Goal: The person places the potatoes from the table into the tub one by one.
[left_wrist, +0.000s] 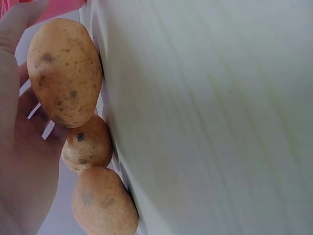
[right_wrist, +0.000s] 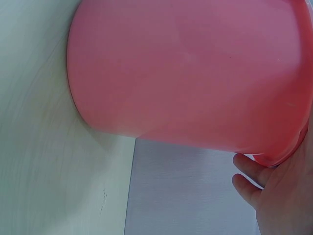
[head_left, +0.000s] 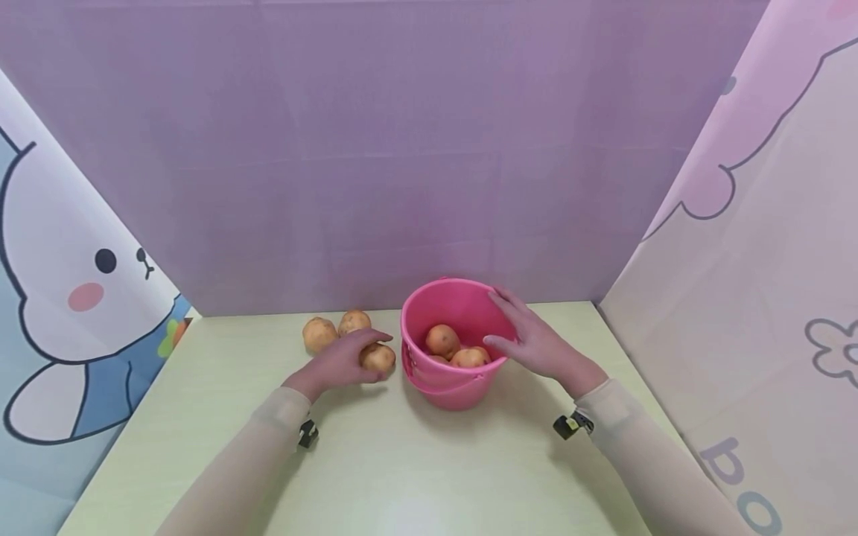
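With my left hand (left_wrist: pixel 29 171) I hold a big oval potato (left_wrist: pixel 66 73), which has dark spots. My thumb is beside its upper left side, and my fingers go behind it, so their contact is hidden from me. Below are a smaller potato (left_wrist: pixel 89 149) and then a third potato (left_wrist: pixel 105 203), in one row. The pale tabletop (left_wrist: pixel 210 122) fills the right side; something pink (left_wrist: pixel 63 6) shows at upper left.
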`<action>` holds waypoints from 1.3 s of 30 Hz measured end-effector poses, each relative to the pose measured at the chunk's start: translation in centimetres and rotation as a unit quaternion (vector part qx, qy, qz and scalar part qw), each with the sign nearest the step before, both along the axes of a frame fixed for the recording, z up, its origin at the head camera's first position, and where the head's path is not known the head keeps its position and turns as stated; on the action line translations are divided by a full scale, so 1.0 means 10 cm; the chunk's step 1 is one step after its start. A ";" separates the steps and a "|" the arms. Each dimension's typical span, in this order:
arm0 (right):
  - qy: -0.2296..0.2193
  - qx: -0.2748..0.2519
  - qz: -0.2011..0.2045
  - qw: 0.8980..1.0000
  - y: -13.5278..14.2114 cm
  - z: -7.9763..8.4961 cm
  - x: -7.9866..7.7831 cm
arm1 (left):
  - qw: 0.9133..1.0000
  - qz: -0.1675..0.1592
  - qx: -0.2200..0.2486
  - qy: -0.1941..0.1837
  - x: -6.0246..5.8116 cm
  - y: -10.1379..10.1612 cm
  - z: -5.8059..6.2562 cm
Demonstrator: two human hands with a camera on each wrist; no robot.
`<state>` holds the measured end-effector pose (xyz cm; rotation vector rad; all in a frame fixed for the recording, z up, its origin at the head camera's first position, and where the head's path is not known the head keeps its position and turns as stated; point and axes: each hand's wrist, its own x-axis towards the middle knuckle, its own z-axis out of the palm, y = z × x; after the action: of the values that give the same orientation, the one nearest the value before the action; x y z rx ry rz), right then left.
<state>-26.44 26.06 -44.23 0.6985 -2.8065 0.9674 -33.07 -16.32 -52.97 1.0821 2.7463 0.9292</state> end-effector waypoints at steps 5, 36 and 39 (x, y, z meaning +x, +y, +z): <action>0.001 0.000 0.001 1.000 0.00 0.00 0.00 | 1.000 0.004 -0.002 -0.005 0.00 0.00 0.00; -0.003 -0.004 0.000 1.000 0.00 0.00 0.00 | 1.000 -0.002 -0.001 -0.014 -0.02 0.07 -0.08; -0.003 -0.006 0.000 1.000 0.00 -0.01 0.00 | 1.000 -0.004 0.002 -0.013 -0.02 0.07 -0.09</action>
<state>-26.39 26.05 -44.29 0.6950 -2.8039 0.9866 -33.27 -15.63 -53.83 1.0729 2.7197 0.9403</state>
